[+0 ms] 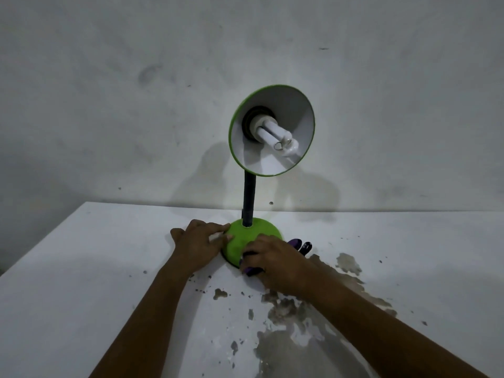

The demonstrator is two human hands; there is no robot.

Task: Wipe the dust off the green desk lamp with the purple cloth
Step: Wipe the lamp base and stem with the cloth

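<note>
Head view shows the green desk lamp [252,238] upright on the white counter [81,268], close to its far edge by the wall [136,91]. The left hand [197,246] lies flat with straight fingers against the base's left side. The right hand [275,264] curls over the purple cloth [296,245], pressing it to the base's near right side. Most of the cloth is hidden under that hand; it seems bunched. Bare counter stretches well away to either side of both hands, with chipped paint [313,309] under the right forearm.

Both forearms reach toward twelve o'clock; the left hand [197,242] lies flat with straight fingers, the right hand [275,259] curls, gripping.
</note>
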